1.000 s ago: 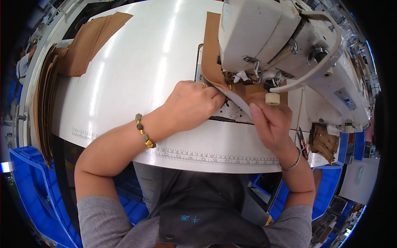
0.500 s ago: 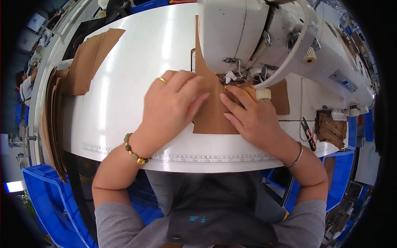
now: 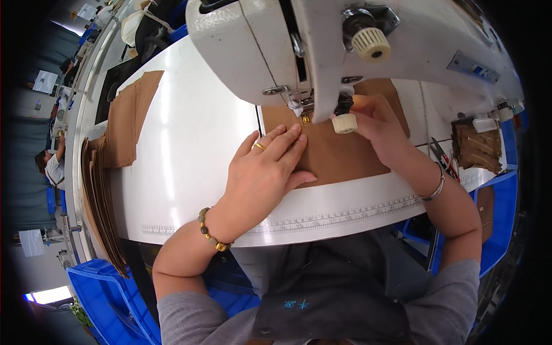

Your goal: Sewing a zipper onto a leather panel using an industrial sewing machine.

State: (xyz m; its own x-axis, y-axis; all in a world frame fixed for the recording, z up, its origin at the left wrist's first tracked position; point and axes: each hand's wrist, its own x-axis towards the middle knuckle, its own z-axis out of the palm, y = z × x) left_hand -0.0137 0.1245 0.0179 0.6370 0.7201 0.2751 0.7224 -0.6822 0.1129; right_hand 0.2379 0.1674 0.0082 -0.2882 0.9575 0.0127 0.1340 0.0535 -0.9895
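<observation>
A flat brown sheet of material (image 3: 345, 155) lies on the white table under the head of a white sewing machine (image 3: 241, 57). My left hand (image 3: 267, 164) rests on its left part, fingers stretched and the thumb apart, with the fingertips just short of the brass-coloured presser foot (image 3: 306, 119). To the right of the needle area, my right hand (image 3: 385, 126) is raised with curled fingers above the sheet. Its fingertips are hidden behind the machine's post and cream knob (image 3: 345, 123), so what they hold, if anything, does not show.
Stacked brown pieces (image 3: 129, 123) lie at the table's left, and more (image 3: 100, 195) hang over its edge. Scissors (image 3: 444, 158) and a bundle of brown scraps (image 3: 478, 146) are at the right. A printed ruler (image 3: 345, 215) runs along the front; blue bins (image 3: 115, 299) stand below.
My left hand has come down from a raised, curled pose to lie flat on the sheet. My right hand has left the sheet beside the needle and lifted to the right. The view has shifted.
</observation>
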